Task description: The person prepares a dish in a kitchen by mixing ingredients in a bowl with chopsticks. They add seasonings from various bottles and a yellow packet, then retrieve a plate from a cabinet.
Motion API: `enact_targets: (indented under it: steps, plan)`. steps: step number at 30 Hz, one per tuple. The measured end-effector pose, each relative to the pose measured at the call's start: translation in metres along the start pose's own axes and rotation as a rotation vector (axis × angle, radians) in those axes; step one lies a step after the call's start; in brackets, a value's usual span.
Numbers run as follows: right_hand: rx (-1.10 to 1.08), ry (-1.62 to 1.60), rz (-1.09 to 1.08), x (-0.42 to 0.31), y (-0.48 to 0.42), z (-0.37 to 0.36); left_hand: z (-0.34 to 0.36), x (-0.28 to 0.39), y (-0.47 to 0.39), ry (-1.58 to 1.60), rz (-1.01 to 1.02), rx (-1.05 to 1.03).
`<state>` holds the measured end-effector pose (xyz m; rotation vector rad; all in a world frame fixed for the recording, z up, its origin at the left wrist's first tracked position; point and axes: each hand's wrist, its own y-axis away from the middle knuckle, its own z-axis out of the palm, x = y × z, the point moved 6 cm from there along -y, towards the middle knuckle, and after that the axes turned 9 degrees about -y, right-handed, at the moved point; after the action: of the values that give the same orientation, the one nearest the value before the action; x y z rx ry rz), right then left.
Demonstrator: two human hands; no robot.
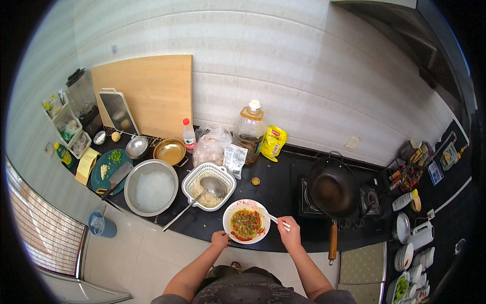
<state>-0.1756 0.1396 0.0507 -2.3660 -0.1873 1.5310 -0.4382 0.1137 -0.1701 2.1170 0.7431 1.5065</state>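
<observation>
Just in front of me, near the counter's front edge, sits a white bowl (263, 207) with a red pattern inside its rim. It contains a chopped red and green chilli sauce (246, 223) in oil. My left hand (220, 239) grips the bowl's lower left rim, its fingertips partly hidden. White chopsticks (274, 218) are held in my right hand (289, 232), their tips towards the sauce at the bowl's right side. Behind the bowl and to its left, a white plastic basket (188, 181) contains noodles (206, 200), with a metal ladle (213, 187) lying across them.
A black wok (329, 187) rests on the gas stove at right, its wooden handle (332, 241) overhanging the front edge. Leftward are a metal basin (130, 197) of cloudy liquid and a cleaver (120, 174) on a green board (98, 164). An oil jug (248, 131) stands behind.
</observation>
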Motion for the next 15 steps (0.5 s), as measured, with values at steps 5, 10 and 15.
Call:
enact_targets:
  steps: [5,10,15]
  plan:
    - [-0.098,0.003,0.000,0.003,0.008,0.006,-0.002,0.007,0.006,-0.014,-0.010,-0.002]
    - [-0.003,-0.002,-0.020,-0.007,-0.001,-0.008,-0.001,0.000,0.002,0.007,-0.020,0.007]
    - [-0.126,0.021,0.045,0.007,0.012,0.001,-0.002,0.006,0.006,-0.026,-0.019,-0.012]
